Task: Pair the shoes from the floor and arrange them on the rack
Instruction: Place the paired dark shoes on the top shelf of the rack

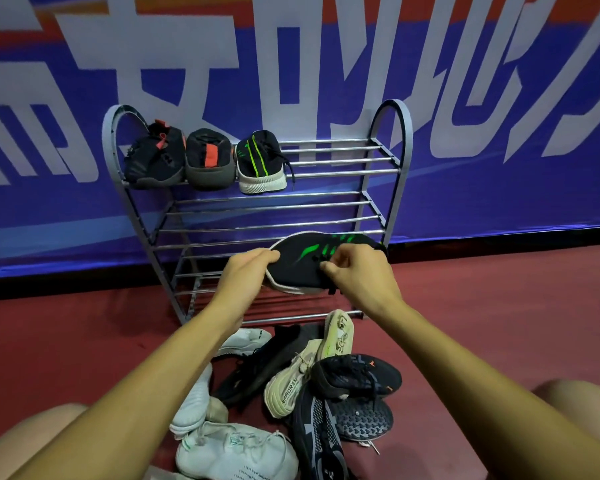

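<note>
Over the floor pile, in front of the lower rails of the rack (pixel 407 133), you hold the black shoe with green stripes (pixel 302 261) crosswise, toe to your left, upper facing you and its pale sole edge showing along the underside. Finding: your left hand (pixel 253 268) is curled round the toe end, thumb over the upper. Your right hand (pixel 357 275) pinches the lace area, fingers bent. Both hands are grasping the same shoe; neither is free.

Handling assessment: this reads as a knit-topped running shoe, so judge it light and soft in the upper, stiffer only along the sole. The upper will likely buckle under a tight pinch, and laces can slip or trail. The better hold is probably the sole edge or the heel collar, where the shoe keeps its shape.

Pose: both forearms reach forward and slightly inward, wrists roughly level, hands close together with the shoe between them.

Placement noted: its apparent mate (pixel 260 164), black with green stripes and a white sole, stands heel toward you on the top shelf, just beside a black-and-red pair (pixel 207 159) at the left. The shelf's rails run on to the mate's right. Judged from this, the held shoe belongs there, beside its partner.

Outstanding: white shoes (pixel 236 452), a cream shoe (pixel 291 379) and dark shoes (pixel 257 362) lie jumbled on the red floor (pixel 482 306) below your arms, several overlapping, unsorted.

Risk: a dangling lace could catch a rail on the way up
</note>
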A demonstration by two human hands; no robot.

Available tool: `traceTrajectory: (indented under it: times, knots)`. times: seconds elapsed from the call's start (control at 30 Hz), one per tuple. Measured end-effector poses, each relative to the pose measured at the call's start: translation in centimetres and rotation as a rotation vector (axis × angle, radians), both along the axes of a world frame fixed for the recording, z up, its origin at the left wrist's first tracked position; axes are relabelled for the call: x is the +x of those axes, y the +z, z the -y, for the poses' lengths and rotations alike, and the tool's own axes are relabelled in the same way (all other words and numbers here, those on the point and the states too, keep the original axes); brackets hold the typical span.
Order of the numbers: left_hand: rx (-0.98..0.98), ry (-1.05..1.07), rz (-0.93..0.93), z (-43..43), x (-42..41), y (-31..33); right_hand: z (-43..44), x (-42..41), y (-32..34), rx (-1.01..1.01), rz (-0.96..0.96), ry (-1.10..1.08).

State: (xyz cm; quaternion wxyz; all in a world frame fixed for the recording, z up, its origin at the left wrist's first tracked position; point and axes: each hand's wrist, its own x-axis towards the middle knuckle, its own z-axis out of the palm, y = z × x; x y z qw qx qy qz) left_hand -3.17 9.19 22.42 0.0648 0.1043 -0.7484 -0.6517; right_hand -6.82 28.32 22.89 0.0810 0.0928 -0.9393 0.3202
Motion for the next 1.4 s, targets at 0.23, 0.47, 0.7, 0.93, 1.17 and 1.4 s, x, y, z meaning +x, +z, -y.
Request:
traceTrajectory:
  times: [0.23,0.47,0.7,0.93,1.17,1.4]
  knots:
    - [0.328,0.066,0.018,-1.0,0.3,0.3,-0.6,1.2,1.0,-0.124,0.057,-0.148]
    - [0.514,-0.123,0.005,-1.7,1.1,0.9,-0.3,2.0,2.1,-0.487,0.108,-0.130]
    - [0.322,-0.249,-0.003,-2.3,1.2,2.8,-0.3,1.2,2.3,-0.935,0.241,-0.072]
    - [0.378,-0.225,-0.096,-3.0,1.1,3.3,0.1,1.3,2.5,-1.039,0.212,-0.008]
    - [0.432,-0.272,-0.080,-2.8,0.8,2.9,0.2,1.7,2.7,-1.084,0.152,-0.002]
    - [0.440,-0.299,-0.130,-2.9,0.9,2.2,0.4,1.8,2.6,-1.074,0.064,0.031]
